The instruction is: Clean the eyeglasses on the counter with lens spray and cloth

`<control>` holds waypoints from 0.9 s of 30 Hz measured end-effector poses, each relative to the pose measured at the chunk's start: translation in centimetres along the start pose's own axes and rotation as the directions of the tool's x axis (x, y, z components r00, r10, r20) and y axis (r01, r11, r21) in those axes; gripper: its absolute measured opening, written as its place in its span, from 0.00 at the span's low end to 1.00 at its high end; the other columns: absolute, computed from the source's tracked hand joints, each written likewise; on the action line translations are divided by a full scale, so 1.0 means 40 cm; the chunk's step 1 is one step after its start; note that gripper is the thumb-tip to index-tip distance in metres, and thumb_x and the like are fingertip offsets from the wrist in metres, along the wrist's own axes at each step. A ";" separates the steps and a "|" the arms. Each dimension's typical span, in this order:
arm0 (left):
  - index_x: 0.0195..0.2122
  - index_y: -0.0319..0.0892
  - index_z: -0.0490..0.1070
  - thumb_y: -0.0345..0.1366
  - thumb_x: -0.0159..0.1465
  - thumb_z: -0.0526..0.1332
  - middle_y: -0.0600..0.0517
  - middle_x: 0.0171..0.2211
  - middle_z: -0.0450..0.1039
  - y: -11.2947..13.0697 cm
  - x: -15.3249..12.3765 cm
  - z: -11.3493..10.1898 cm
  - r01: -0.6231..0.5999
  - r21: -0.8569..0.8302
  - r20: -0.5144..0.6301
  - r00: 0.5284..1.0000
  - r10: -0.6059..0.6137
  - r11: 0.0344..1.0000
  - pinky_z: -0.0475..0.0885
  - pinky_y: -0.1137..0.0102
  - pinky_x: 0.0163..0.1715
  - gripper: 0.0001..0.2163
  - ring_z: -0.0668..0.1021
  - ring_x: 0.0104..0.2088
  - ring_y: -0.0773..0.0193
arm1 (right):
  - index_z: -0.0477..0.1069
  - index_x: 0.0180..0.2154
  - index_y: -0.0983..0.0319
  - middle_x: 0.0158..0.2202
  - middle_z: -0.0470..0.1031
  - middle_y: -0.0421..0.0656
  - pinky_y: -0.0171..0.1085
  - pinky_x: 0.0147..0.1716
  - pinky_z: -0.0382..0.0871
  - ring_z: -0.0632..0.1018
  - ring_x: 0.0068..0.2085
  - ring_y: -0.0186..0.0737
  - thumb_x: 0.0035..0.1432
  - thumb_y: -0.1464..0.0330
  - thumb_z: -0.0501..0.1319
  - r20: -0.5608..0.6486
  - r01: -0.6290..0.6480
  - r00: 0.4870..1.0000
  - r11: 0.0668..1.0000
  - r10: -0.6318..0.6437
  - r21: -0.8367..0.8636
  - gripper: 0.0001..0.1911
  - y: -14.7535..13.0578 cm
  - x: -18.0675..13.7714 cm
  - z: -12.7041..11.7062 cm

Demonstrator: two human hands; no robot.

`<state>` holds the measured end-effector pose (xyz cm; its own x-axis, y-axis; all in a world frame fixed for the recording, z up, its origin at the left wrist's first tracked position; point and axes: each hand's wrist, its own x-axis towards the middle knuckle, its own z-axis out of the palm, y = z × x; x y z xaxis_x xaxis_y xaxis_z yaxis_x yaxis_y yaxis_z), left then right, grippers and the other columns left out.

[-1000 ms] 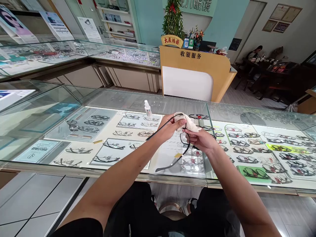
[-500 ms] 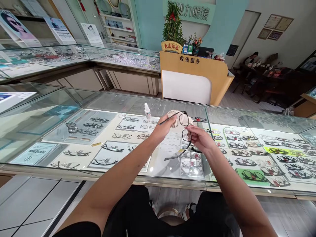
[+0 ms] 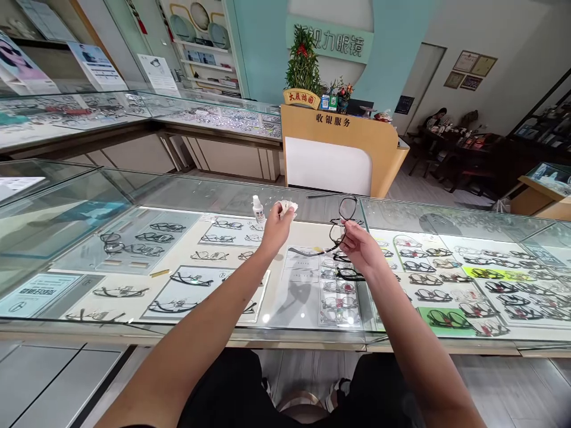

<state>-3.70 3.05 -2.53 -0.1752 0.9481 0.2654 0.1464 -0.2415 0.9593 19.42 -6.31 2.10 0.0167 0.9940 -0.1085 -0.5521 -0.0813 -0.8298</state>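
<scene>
My right hand pinches a pair of black-framed glasses by the bridge and holds them up on edge over the glass counter. One temple sticks out to the left. My left hand is closed on a crumpled white cloth, a little apart from the glasses, to their left. A small white spray bottle stands on the counter just left of my left hand.
Under the glass lie several rows of spectacle frames on trays. A wooden cashier desk with a potted plant stands behind. Further display cases run along the left. A person sits at a dark table at the far right.
The hands have parted: my left hand took the cloth off the lens and moved left, while my right hand raised the glasses. The camera has tilted up slightly.
</scene>
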 end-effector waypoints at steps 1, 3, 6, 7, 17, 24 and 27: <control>0.42 0.46 0.73 0.48 0.68 0.65 0.50 0.41 0.78 -0.011 0.006 0.001 -0.006 0.014 0.015 1.000 0.005 1.000 0.74 0.63 0.47 0.11 0.79 0.44 0.57 | 0.80 0.36 0.57 0.21 0.55 0.29 0.36 0.24 0.49 0.52 0.24 0.30 0.43 0.60 0.83 -0.008 0.016 1.000 1.000 -0.016 0.001 0.20 -0.001 0.000 -0.001; 0.43 0.46 0.74 0.45 0.67 0.64 0.48 0.46 0.79 -0.031 0.015 0.005 -0.011 0.047 0.044 0.999 0.009 0.999 0.74 0.60 0.52 0.10 0.80 0.48 0.55 | 0.78 0.35 0.56 0.21 0.58 0.30 0.37 0.24 0.49 0.52 0.24 0.31 0.43 0.60 0.83 -0.025 0.037 0.999 0.999 -0.037 0.005 0.20 -0.005 0.001 -0.002; 0.47 0.45 0.76 0.38 0.63 0.66 0.45 0.53 0.79 -0.054 0.021 0.007 -0.004 0.090 0.041 0.999 0.000 0.996 0.73 0.56 0.57 0.11 0.80 0.54 0.52 | 0.78 0.35 0.57 0.21 0.57 0.29 0.36 0.24 0.49 0.52 0.25 0.31 0.40 0.60 0.84 -0.037 0.045 0.998 0.999 -0.045 0.021 0.22 -0.010 0.001 -0.004; 0.49 0.45 0.76 0.35 0.61 0.66 0.44 0.55 0.79 -0.059 0.021 0.006 0.006 0.098 0.035 0.999 -0.009 0.995 0.74 0.56 0.57 0.14 0.80 0.55 0.51 | 0.79 0.35 0.57 0.21 0.56 0.29 0.36 0.24 0.49 0.52 0.25 0.31 0.40 0.60 0.84 -0.037 0.046 0.998 0.999 -0.045 0.025 0.23 -0.011 0.001 -0.004; 0.47 0.46 0.76 0.33 0.64 0.64 0.45 0.49 0.77 0.018 -0.039 0.003 -0.326 0.348 0.112 0.945 0.306 0.879 0.72 0.59 0.51 0.10 0.77 0.51 0.51 | 0.78 0.37 0.55 0.24 0.65 0.32 0.39 0.24 0.49 0.53 0.24 0.31 0.41 0.58 0.82 -0.077 0.103 0.992 0.995 -0.103 -0.014 0.22 -0.015 0.008 -0.012; 0.40 0.45 0.74 0.44 0.74 0.60 0.56 0.27 0.72 0.083 -0.176 0.055 -0.534 0.143 0.482 0.773 0.413 0.833 0.66 0.69 0.32 0.10 0.72 0.26 0.66 | 0.78 0.40 0.54 0.22 0.54 0.29 0.36 0.23 0.51 0.52 0.23 0.30 0.42 0.58 0.82 -0.166 0.188 0.970 0.982 -0.180 0.034 0.24 -0.022 0.024 -0.040; 0.56 0.46 0.75 0.44 0.75 0.60 0.54 0.33 0.78 0.071 -0.199 0.077 -0.639 0.146 0.513 0.702 0.494 0.755 0.68 0.70 0.32 0.13 0.74 0.27 0.67 | 0.79 0.40 0.55 0.22 0.54 0.28 0.36 0.23 0.51 0.51 0.23 0.30 0.40 0.58 0.83 -0.175 0.170 0.972 0.984 -0.158 0.056 0.25 -0.014 0.025 -0.037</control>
<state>1.10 -4.55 -2.23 0.4491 0.6520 0.6109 0.3648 -0.7580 0.5407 20.97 -5.38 1.66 0.2496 0.9658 -0.0701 -0.5871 0.0934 -0.8041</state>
